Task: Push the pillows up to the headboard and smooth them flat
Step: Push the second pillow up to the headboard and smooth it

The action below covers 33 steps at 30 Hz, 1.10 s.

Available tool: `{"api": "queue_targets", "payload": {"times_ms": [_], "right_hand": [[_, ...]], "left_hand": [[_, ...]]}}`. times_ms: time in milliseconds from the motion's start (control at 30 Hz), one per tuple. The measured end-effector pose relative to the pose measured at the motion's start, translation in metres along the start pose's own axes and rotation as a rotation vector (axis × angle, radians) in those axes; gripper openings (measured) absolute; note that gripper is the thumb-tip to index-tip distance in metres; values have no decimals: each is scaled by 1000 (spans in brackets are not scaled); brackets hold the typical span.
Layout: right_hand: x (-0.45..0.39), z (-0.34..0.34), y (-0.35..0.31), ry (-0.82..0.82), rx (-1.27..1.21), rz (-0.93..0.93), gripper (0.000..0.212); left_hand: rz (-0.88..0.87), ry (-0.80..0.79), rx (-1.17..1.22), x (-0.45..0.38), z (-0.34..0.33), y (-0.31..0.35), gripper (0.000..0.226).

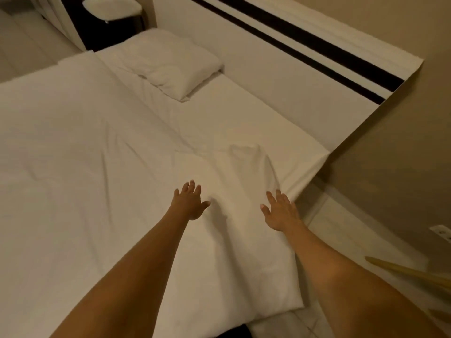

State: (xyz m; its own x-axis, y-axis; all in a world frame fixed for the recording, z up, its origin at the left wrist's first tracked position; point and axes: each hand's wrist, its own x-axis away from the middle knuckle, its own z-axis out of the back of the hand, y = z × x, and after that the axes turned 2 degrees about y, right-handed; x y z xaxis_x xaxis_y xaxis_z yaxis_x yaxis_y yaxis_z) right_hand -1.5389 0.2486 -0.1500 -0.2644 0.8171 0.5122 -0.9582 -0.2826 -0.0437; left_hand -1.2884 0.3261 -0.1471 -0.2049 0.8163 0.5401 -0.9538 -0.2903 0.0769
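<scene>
A white pillow (168, 63) lies at the far left of the bed, close to the white headboard (280, 67) with its two dark stripes. Near me a second flat white pillow (234, 230) lies along the bed's right edge, wrinkled at its far end. My left hand (189, 202) rests on it palm down with fingers spread. My right hand (280, 211) presses flat on its right side by the mattress edge, fingers apart. Neither hand grips anything.
A white duvet (85, 154) covers the bed's left part. A dark nightstand with a pale lamp shade (112, 7) stands beyond the far pillow. A beige wall (402, 154) runs along the right, with a narrow floor strip (353, 230) and a wall socket (443, 232).
</scene>
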Motion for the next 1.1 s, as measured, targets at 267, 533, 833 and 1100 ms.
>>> {"api": "queue_targets", "payload": {"times_ms": [267,533,833,1100], "right_hand": [[-71,-67,34,-72,-53,20,59],[-140,-140,61,303,-341,146,56],[-161,-170,73,457,-601,190,67],[-154,-165,78,475,-616,223,61]], "left_hand": [[54,-39,146,-34,-109,12,74],[144,216,383,-77,-185,8,71],[244,385,747,-94,-215,-15,86],[234,397,845,-97,-214,-23,94]]}}
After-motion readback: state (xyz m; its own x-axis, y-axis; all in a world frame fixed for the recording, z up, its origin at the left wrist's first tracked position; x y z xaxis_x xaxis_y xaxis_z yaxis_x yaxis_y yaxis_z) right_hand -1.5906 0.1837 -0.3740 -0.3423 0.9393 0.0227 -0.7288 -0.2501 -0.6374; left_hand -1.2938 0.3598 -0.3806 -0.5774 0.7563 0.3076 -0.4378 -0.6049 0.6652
